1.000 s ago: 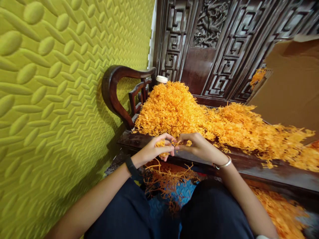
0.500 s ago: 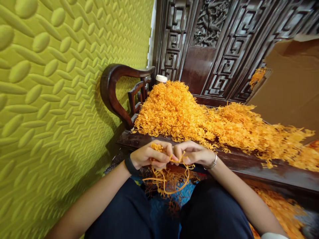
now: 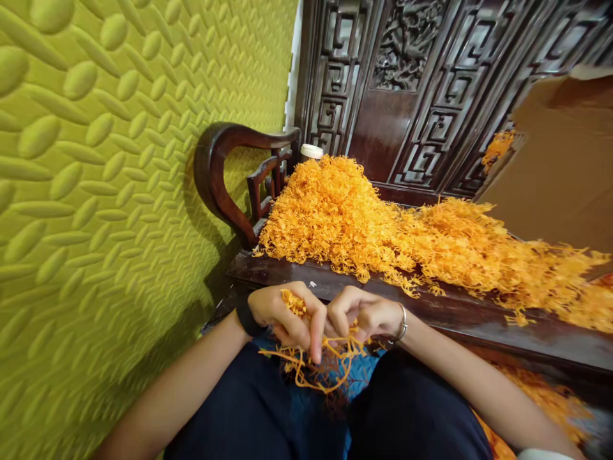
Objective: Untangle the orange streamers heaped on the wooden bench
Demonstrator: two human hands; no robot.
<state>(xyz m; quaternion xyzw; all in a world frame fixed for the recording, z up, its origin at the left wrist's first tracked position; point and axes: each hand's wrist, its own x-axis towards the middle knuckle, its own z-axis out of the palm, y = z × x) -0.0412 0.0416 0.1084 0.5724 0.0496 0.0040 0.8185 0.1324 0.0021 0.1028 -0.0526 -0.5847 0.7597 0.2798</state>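
Note:
Between my knees, my left hand (image 3: 290,319) and my right hand (image 3: 366,313) meet over a bunch of orange plastic strands (image 3: 325,386). An orange clump (image 3: 294,302) shows in the curl of my left hand, whose index finger points down across the strands. My right hand pinches the strands near their knotted, branching part. Long thin loops hang below both hands. The exact fingertip contact is partly hidden. Just beyond, a big heap of similar orange pieces (image 3: 330,211) lies on the dark wooden bench (image 3: 287,271).
The curved bench armrest (image 3: 211,166) stands at the left against a yellow padded wall (image 3: 119,191). A white-lidded container (image 3: 311,152) is behind the heap. Brown cardboard (image 3: 560,172) leans at the right before the carved wooden back (image 3: 407,45). More orange pieces (image 3: 536,399) lie below the bench.
Both hands have come down slightly, nearer my lap, with the strands. My left index finger now reaches downward, and the hanging loops have shifted left and lower.

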